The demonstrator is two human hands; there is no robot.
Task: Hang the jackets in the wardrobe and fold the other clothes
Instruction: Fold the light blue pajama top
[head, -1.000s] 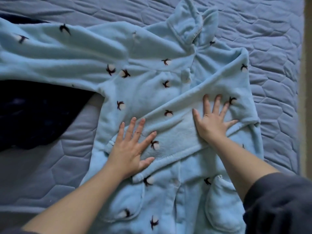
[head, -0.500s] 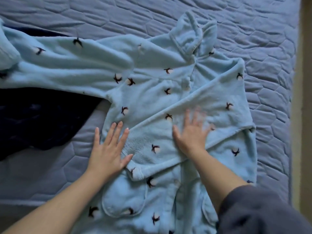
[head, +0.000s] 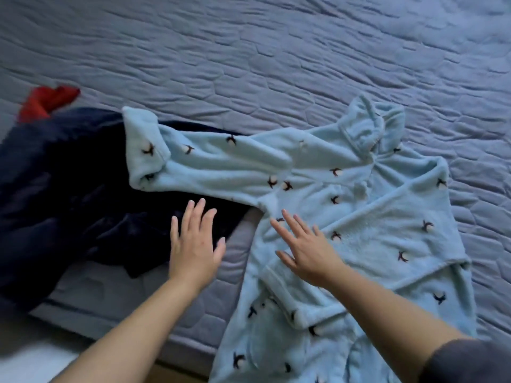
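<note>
— On the bed [head: 249, 64], near right: one robe [head: 345, 194], front up, collar [head: 370, 128] far, hem running off the near edge of view. Step in hand?

— Folding, part done, by my judgement. Item: right-side sleeve [head: 373, 244], laid slantwise across the chest, cuff toward the near centre. Item: left-side sleeve [head: 221, 167], stretched out to the left, its end lying on a dark garment [head: 69, 189].

— Hands?

— Your right hand [head: 307, 250]: flat on the robe just below that sleeve's armpit, fingers straight and spread, gripping nothing. Your left hand [head: 193, 247]: fingers likewise straight and apart, over the dark garment's near edge. Touching or hovering, I cannot tell.

— Next move?

— Probably the outstretched sleeve. You would need to take it near the cuff, lift it clear so the dark garment does not drag along, and lay it across the chest to match the other.

— Materials?

— Robe: pale blue plush fleece, thick and limp, dotted with small dark-and-white sprigs, likely to slump rather than hold a crease. Dark garment: navy, soft, a crumpled heap. Red cloth [head: 47, 102]: far left, blurred, kind unclear. Bed: grey-blue quilt, stitched in irregular cells.
</note>
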